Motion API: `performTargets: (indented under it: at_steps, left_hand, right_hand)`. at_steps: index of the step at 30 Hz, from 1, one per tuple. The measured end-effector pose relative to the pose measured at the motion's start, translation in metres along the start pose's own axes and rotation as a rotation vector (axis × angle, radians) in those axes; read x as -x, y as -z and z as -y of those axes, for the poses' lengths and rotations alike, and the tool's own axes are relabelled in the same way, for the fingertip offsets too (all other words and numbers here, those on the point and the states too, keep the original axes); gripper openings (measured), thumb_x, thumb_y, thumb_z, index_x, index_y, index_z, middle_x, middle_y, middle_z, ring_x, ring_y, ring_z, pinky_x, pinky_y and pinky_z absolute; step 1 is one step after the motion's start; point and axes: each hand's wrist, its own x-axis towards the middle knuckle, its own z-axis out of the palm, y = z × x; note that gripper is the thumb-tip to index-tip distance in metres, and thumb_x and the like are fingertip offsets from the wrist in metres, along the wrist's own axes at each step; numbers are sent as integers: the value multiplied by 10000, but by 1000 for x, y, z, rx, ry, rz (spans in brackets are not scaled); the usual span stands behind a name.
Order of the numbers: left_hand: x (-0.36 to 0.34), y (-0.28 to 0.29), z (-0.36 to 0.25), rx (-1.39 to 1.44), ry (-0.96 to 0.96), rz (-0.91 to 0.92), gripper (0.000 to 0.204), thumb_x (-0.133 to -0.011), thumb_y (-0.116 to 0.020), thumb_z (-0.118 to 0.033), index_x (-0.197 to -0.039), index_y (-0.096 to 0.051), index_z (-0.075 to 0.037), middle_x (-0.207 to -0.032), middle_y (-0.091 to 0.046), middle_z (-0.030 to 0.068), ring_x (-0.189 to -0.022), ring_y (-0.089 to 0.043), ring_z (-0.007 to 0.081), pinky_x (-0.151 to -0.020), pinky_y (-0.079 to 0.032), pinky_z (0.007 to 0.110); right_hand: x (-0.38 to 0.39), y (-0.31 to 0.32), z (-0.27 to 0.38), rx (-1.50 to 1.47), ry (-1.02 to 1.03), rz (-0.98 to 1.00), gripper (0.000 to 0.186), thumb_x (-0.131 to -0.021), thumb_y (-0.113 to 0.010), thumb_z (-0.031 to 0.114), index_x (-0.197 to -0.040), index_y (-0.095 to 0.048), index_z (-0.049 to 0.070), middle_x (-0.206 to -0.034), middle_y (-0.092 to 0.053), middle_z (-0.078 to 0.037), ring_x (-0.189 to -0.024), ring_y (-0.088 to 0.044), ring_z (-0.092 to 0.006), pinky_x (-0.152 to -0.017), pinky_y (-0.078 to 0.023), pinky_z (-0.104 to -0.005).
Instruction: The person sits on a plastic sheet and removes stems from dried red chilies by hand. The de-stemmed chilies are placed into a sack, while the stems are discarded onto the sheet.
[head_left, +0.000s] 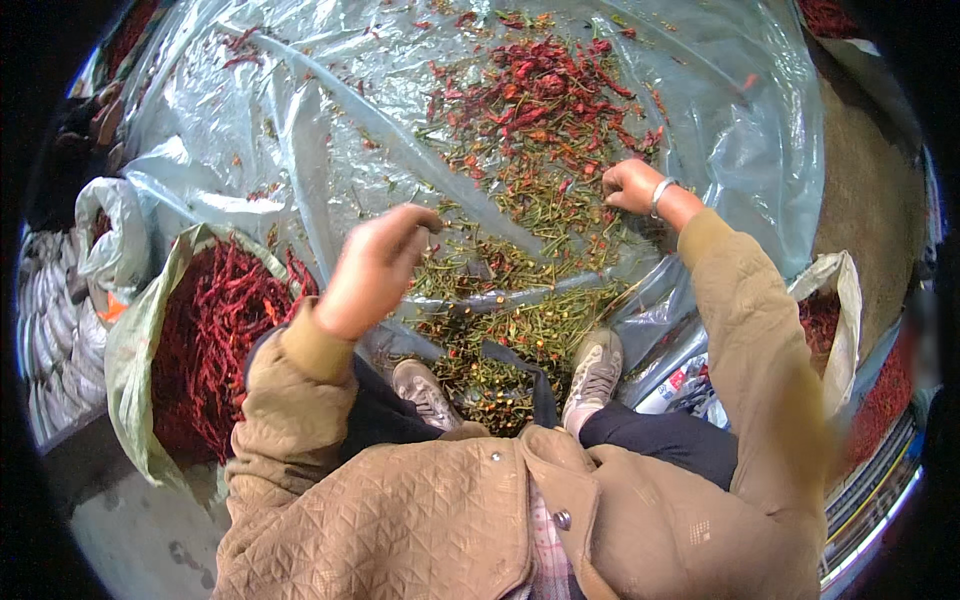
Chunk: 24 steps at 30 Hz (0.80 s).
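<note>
A clear plastic sheet (740, 170) is spread before me. A heap of dried red chili peppers (535, 90) lies toward its far side, with loose green stems and seeds (530, 325) strewn from there down to my feet. My left hand (378, 265) hovers over the sheet left of the stems, its fingers blurred by motion. At the right edge of the scatter, just below the chilies, my right hand (632, 187) has its fingers curled together; whatever they may hold is hidden. A silver bangle (660, 196) circles the right wrist.
A pale woven sack (135, 370) full of dried red chilies stands by my left arm. Beyond it are a smaller white sack (100, 260) and stacked whitish bundles (60, 330). Another open sack (848, 320) with chilies stands at the right. My shoes (595, 375) flank the stems.
</note>
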Motion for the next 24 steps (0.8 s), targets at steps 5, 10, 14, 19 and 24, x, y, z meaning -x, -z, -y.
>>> performTargets:
  at_steps: [5,10,14,19,24]
  left_hand:
    - [-48,-24,15,357,62,198,190,-831,-409,5,-961,-548,13,-787,-551,40,-616,-461,85,-546,-387,214]
    - [-65,-33,7,980,321,214,186,-834,-409,16,-976,-530,16,-811,-559,47,-573,-437,62,-487,-347,191]
    - [-68,-35,5,980,298,291,162,-830,-424,-5,-948,-535,-3,-757,-550,26,-548,-446,67,-474,-358,194]
    - [-81,-34,26,1035,334,268,166,-818,-416,7,-939,-530,12,-755,-555,48,-570,-468,86,-484,-384,211]
    - [-93,-33,32,1125,361,164,144,-822,-434,2,-920,-540,17,-769,-561,65,-581,-466,97,-494,-389,216]
  right_hand:
    - [-18,11,28,34,10,-546,221,-727,-562,124,-937,-543,58,-896,-537,-151,-848,-531,-333,-734,-441,-402]
    - [-72,16,56,234,-214,-492,403,-739,-522,44,-1135,-459,87,-1137,-467,-152,-1023,-486,-324,-848,-419,-384]
    - [-38,16,52,147,-326,-306,348,-692,-575,109,-1033,-519,73,-1029,-536,-178,-973,-515,-337,-829,-425,-394]
    - [17,35,50,164,-437,-273,111,-672,-575,124,-750,-595,47,-788,-600,-166,-789,-575,-331,-715,-453,-400]
    - [-8,21,44,-55,-370,-697,99,-706,-573,108,-789,-620,79,-763,-609,-141,-760,-585,-304,-719,-451,-380]
